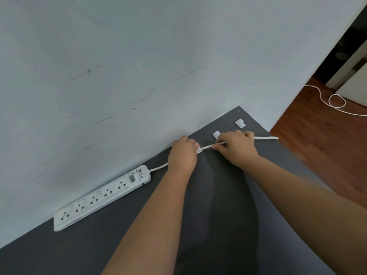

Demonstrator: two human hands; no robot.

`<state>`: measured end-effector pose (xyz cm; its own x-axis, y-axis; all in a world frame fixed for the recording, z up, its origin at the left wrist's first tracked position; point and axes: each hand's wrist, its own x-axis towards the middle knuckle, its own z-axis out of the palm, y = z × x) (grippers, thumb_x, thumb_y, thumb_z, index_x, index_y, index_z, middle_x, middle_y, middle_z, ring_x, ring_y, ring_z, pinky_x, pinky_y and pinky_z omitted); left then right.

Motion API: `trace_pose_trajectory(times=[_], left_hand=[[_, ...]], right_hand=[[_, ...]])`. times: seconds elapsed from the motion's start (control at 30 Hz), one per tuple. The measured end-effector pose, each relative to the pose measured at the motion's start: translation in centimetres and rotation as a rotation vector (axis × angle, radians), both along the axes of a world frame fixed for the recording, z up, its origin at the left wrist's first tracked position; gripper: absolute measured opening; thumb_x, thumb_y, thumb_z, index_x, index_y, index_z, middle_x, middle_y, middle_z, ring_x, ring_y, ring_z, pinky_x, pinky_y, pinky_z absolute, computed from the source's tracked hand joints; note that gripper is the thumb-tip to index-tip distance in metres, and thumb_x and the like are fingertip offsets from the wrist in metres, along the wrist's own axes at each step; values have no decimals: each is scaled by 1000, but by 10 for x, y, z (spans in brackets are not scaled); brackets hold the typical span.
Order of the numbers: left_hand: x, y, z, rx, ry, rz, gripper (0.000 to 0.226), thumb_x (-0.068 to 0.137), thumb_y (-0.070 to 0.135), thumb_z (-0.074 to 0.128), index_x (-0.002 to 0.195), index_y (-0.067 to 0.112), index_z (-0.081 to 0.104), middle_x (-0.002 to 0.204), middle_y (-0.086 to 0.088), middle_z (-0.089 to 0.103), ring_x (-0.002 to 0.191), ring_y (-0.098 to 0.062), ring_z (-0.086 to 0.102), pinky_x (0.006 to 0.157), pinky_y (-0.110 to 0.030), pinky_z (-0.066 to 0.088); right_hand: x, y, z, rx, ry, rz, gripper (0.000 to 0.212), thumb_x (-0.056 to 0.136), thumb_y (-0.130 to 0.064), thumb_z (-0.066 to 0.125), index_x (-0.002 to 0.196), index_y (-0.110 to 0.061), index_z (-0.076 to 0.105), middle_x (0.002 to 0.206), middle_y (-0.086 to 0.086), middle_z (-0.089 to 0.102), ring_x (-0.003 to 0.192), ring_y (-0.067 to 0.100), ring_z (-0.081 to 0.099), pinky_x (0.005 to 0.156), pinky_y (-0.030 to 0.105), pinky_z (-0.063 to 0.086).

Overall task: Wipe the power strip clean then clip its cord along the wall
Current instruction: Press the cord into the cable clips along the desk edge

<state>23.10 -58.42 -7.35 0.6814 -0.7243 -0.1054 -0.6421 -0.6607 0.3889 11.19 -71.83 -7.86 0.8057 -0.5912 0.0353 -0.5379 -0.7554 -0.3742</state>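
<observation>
A white power strip (103,197) lies on the dark grey tabletop (59,253), close to the pale wall (119,76). Its white cord (158,167) runs right from the strip's end, under my hands, and off the table's right edge. My left hand (183,154) pinches a small white cable clip (199,150) that sits on the cord. My right hand (236,147) holds the cord just right of that clip, fingers closed around it. Two more white clips, one (216,134) by my right hand and one (240,123) farther right, lie near the wall.
The table's right edge drops to a reddish wooden floor (317,139). A white cord (335,100) loops on that floor near a white door or cabinet (351,84). The wall bears several dark scuff marks.
</observation>
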Motion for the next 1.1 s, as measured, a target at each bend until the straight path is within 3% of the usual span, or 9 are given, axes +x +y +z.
trace_pose_trajectory(times=[0.1, 0.23, 0.4, 0.53, 0.63, 0.77, 0.9, 1.0, 1.1], left_hand=[[-2, -1, 1, -26, -21, -5, 27, 98, 10, 43, 109, 11, 67, 108, -9, 62, 100, -29, 56, 85, -33, 39], [-10, 4, -10, -100, -32, 67, 25, 99, 20, 43, 103, 14, 67, 104, -8, 60, 94, -28, 54, 79, -29, 37], [-26, 18, -30, -349, 15, 161, 27, 95, 13, 52, 118, 12, 65, 107, -5, 61, 94, -25, 54, 86, -36, 47], [-23, 17, -31, -289, 37, 154, 30, 95, 21, 51, 122, 14, 62, 112, -3, 57, 98, -25, 51, 90, -40, 46], [-24, 7, -23, -223, 36, 179, 36, 93, 38, 50, 124, 22, 60, 116, -2, 57, 107, -26, 49, 100, -42, 39], [-16, -17, -11, -99, -94, 139, 32, 94, 45, 45, 112, 30, 66, 109, 1, 63, 110, -27, 52, 106, -45, 30], [-9, -47, 2, -45, -32, 67, 35, 90, 51, 49, 103, 26, 69, 99, -4, 64, 101, -28, 55, 92, -40, 43], [-9, -61, 3, -56, 67, 7, 30, 90, 45, 53, 103, 25, 71, 100, -6, 62, 95, -26, 58, 83, -40, 50], [-12, -67, -3, -58, 70, -19, 28, 95, 36, 49, 107, 20, 69, 105, -5, 59, 95, -24, 57, 75, -34, 45]], right_hand=[[9, 0, -1, 3, 27, -53, 21, 86, -49, 53, 87, -31, 64, 87, -8, 67, 94, 19, 52, 81, 37, 19], [19, 0, -1, -26, 85, -104, 23, 86, -49, 53, 91, -30, 65, 90, -7, 70, 96, 21, 56, 86, 39, 26], [6, -10, 5, 89, -26, -53, 31, 81, -46, 61, 97, -26, 45, 77, -5, 68, 83, 20, 60, 86, 34, 25], [-17, -42, 19, 70, 46, -33, 23, 82, -54, 57, 93, -35, 51, 81, -11, 65, 95, 16, 52, 84, 36, 23], [-34, -59, 18, 152, 43, -67, 17, 85, -54, 54, 88, -37, 57, 80, -15, 63, 94, 15, 51, 84, 36, 22], [-37, -58, 9, 214, -25, -111, 14, 89, -49, 51, 87, -38, 60, 80, -13, 65, 89, 13, 54, 83, 34, 20], [-34, -54, 6, 200, 2, -205, 18, 88, -53, 50, 90, -40, 63, 81, -14, 64, 86, 10, 51, 84, 32, 20], [-31, -55, 5, 202, 22, -255, 18, 86, -53, 52, 89, -38, 61, 80, -13, 62, 83, 11, 51, 85, 33, 22], [-26, -56, 5, 195, 50, -296, 22, 85, -53, 53, 85, -33, 62, 78, -11, 59, 80, 14, 49, 85, 35, 23]])
